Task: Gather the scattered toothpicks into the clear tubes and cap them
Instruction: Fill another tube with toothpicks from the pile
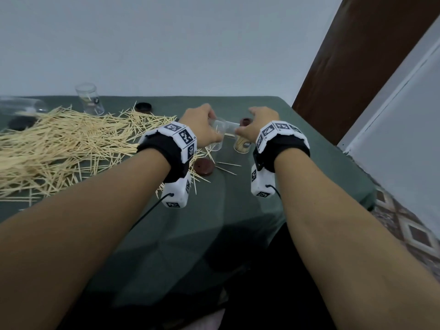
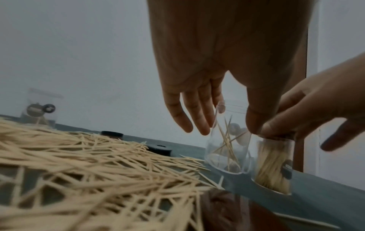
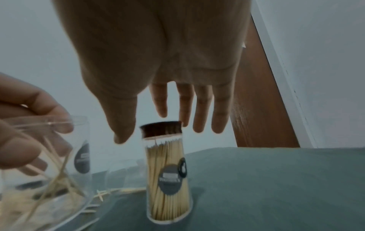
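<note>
Landmark: the full tube [image 3: 168,168], standing upright on the green-covered desk [image 1: 309,167], packed tight with toothpicks and wearing a dark brown cap [image 3: 161,129]. Right hand [image 3: 158,62] hangs directly over that cap, fingers straight and spread, thumb low on one side, fingertips just at or beside the cap's rim; it grips nothing that I can see, and whether any finger actually touches the cap is unclear through the blur. Judgement: cap looks seated, so this tube counts as done. Just to the left of the full tube, a second clear tube [image 2: 227,145] holds only a few loose toothpicks crossing at angles; the left hand [image 2: 207,54] has fingers and thumb curled round its upper part, tilting it slightly, probably to steady the open mouth for loading. Far left of the full tube sprawls the main toothpick heap [image 1: 59,148], covering much of the desk, so most of the job remains. A spare brown cap [image 1: 202,166] lies on the near side, beside the heap's edge; a black cap [image 1: 143,107] sits beyond the heap. Two more clear tubes sit at the far left, one upright [image 1: 89,98], one seemingly on its side [image 1: 21,107], neither capped.
</note>
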The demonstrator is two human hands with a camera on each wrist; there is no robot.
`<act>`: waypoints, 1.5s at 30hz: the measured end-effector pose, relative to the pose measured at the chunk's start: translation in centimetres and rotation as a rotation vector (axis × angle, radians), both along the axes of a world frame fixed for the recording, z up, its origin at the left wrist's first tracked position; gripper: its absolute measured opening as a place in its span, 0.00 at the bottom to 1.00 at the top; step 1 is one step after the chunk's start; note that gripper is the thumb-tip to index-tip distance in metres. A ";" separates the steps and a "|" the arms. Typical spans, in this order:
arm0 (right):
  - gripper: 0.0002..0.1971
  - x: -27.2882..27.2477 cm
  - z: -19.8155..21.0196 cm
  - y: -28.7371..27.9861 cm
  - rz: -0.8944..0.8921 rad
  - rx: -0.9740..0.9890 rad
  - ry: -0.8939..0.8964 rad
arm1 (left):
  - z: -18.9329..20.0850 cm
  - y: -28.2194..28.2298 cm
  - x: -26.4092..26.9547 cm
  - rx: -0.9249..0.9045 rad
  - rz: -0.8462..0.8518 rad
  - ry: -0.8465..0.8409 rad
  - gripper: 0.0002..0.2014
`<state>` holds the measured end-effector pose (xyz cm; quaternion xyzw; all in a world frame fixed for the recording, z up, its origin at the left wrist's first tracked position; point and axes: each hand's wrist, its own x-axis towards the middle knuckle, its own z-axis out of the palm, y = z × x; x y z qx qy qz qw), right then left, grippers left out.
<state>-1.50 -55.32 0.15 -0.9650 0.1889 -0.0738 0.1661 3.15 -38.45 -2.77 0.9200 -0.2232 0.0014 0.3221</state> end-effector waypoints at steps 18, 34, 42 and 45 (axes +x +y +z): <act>0.51 1.6 -0.1 14.3 0.523 -0.093 0.408 | 2.3 19.1 -0.9 0.014 0.202 -0.055 0.24; 0.29 3.1 -2.3 20.3 0.593 -0.183 0.326 | 0.7 24.2 -0.9 0.052 0.211 -0.032 0.24; 0.27 4.2 -3.1 21.6 0.601 -0.099 0.230 | 0.9 26.2 -0.5 0.042 0.230 -0.038 0.25; 0.26 4.8 -3.1 22.1 0.616 -0.069 0.213 | 1.0 26.5 -0.4 0.042 0.229 -0.051 0.26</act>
